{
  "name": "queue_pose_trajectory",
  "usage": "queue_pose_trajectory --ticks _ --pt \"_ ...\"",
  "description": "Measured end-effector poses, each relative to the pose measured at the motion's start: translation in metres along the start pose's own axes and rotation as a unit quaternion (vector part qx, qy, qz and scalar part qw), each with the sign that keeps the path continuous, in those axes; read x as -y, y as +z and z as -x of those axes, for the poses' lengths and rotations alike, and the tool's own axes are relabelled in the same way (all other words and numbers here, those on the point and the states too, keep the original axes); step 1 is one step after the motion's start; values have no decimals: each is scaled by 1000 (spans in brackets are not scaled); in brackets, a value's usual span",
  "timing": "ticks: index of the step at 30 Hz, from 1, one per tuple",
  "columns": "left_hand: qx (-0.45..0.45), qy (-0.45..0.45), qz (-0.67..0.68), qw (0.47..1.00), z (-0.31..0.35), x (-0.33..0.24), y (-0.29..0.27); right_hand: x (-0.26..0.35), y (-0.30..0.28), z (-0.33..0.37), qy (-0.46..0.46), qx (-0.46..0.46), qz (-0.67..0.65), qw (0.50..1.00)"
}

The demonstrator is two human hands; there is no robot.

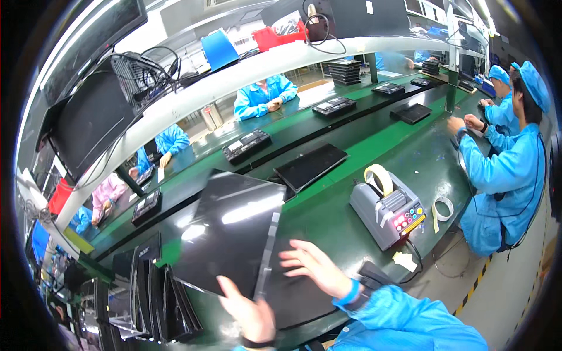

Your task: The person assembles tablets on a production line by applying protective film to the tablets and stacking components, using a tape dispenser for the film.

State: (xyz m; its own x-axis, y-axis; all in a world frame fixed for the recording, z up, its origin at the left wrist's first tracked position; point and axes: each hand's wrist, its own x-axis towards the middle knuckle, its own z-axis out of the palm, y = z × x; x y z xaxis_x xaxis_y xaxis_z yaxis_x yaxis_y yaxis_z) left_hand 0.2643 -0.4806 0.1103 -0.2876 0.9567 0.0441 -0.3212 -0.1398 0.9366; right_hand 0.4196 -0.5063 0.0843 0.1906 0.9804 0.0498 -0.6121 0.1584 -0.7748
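A glossy black screen panel [225, 234] lies at a slant in front of me, with pale tape pieces along its right edge. My left hand [249, 310], slightly blurred, is at the panel's near edge with fingers apart; whether it touches the panel I cannot tell. Just right of the taped edge my right hand [316, 269] is open, fingers spread and holding nothing. Beneath the panel's right side is a dark mat [298, 295]. To the right of my hands stands a grey tape dispenser [386, 207] with a roll of pale tape on top and lit buttons.
Several dark panels [155, 292] stand upright at the left. Another flat panel [310, 167] and black device units [246, 145] lie along the green bench. A loose tape ring [443, 209] is right of the dispenser. Co-workers in blue sit at the right [503, 169] and across the bench.
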Motion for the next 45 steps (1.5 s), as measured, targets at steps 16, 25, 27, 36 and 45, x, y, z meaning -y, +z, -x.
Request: queue_pose_trajectory --ticks 16,25,27,36,45 --pt "426 -316 -250 810 72 -33 -93 4 -39 -5 16 0 763 646" --pt "237 -74 -407 879 -44 30 -82 -18 -49 4 -57 -81 647 756" --pt "261 -19 -463 847 -42 23 -73 -21 -50 3 2 -93 544 834" --pt "188 136 -564 793 -43 -17 -40 -18 -46 23 -18 -94 375 922" --pt "299 427 -509 685 -86 32 58 -9 -75 23 55 -117 520 845"
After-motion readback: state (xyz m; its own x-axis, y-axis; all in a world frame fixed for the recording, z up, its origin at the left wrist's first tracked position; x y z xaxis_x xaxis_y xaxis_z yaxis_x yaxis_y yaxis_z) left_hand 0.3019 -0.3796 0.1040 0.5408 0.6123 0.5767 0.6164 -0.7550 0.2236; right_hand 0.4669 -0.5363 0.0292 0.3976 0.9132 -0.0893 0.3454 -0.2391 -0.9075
